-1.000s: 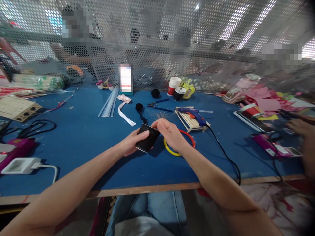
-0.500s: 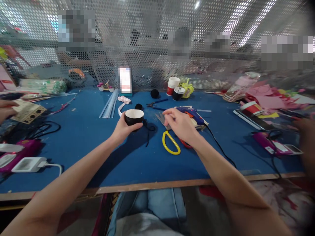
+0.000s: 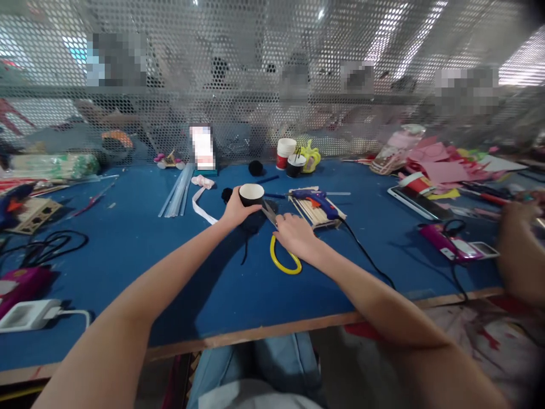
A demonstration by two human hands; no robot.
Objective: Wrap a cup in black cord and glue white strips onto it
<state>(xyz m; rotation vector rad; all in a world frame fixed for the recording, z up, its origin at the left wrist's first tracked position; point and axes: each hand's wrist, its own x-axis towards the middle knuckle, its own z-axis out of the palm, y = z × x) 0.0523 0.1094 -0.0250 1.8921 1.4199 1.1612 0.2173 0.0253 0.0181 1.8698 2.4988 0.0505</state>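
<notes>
My left hand (image 3: 237, 211) is wrapped around a small black paper cup (image 3: 251, 196), white inside, its mouth tilted up toward me. Close to the cup's right side, my right hand (image 3: 297, 234) is closed over the middle of a pair of scissors (image 3: 286, 267). Their yellow handle loop sticks out below the hand, and the metal blades point up and left at the cup. Whether the blades touch the cup I cannot tell. A strand of black yarn (image 3: 246, 250) trails on the table under the cup. Behind my left hand lies a dark ball, partly hidden.
A blue glue gun (image 3: 326, 204) rests on a stick raft, its cord (image 3: 366, 250) running to the front edge. Clear glue sticks (image 3: 175, 193), a white ribbon (image 3: 200, 210), a phone and stacked paper cups (image 3: 286, 153) stand behind. At right are a co-worker's arm and a purple device (image 3: 449, 244).
My right hand has come down onto the scissors and closed on them, blades now beside the cup. The cup has moved right in my left hand. The view has shifted slightly.
</notes>
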